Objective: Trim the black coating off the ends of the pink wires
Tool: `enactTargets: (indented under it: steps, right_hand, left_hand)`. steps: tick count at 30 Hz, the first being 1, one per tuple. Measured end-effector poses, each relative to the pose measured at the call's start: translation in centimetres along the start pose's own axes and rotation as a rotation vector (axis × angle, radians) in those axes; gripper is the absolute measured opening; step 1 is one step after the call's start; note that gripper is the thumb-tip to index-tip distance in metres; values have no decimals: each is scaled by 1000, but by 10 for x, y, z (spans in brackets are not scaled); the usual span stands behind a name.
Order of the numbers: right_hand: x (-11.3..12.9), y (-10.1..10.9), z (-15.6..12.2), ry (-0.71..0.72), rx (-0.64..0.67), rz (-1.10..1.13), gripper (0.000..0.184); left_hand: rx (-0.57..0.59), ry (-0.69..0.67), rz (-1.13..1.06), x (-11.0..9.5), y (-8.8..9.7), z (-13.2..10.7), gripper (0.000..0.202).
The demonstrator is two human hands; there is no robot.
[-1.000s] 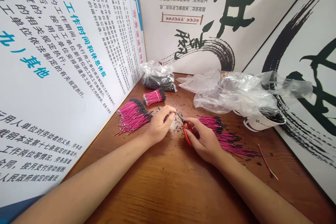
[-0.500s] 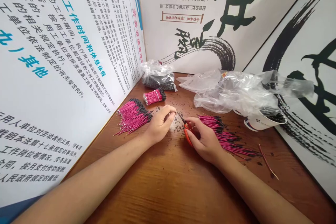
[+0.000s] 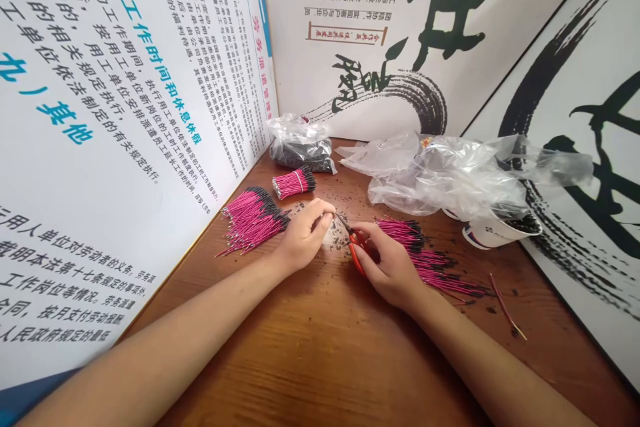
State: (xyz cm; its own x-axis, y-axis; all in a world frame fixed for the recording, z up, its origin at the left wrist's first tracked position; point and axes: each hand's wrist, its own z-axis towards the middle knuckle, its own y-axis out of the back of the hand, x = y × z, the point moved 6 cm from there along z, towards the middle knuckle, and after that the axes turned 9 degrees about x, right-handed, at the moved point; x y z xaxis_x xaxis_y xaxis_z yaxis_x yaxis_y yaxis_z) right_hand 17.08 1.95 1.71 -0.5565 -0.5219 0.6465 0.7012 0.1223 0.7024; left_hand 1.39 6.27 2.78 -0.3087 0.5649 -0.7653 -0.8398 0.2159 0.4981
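Note:
My right hand [image 3: 385, 260] is wrapped round the orange handles of a pair of scissors [image 3: 358, 250], whose dark blades point up and left. My left hand [image 3: 307, 233] is closed in a pinch beside the blade tips; what sits between its fingertips is too small to make out. Left of it lies a loose pile of pink wires [image 3: 253, 217] with black ends. Just behind my right hand are more pink wires [image 3: 400, 232], and another spread of pink wires [image 3: 440, 272] lies beside its wrist. Small dark scraps [image 3: 340, 237] are scattered under the blades.
A tied wire bundle [image 3: 293, 183] and a clear bag of black pieces [image 3: 303, 145] stand at the back left. Crumpled plastic bags [image 3: 440, 173] touch a tilted white cup [image 3: 495, 232] at the right. A single reddish wire [image 3: 507, 307] lies nearer. Printed panels [image 3: 350, 100] enclose the table [image 3: 295, 360].
Hardly anything differs. Both hands keep their pose at the scissors, and the view has shifted very slightly.

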Motion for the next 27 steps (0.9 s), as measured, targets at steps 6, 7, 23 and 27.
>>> enactTargets:
  steps: [6,7,23,27]
  right_hand:
    - [0,-1,0,9,5,2,28]
    - [0,0,0,11,4,-1,27]
    - [-1,2,-1,30,-13,5,26]
    - [-2,6,-2,44,-82,40,24]
  left_hand:
    - [-1,-5,5,1,0,0,18]
    - [-1,-7,5,1,0,0,18]
    - [-7,-8,50,2,2,-1,22]
    - [105,-25,207,-7,-8,-2,21]
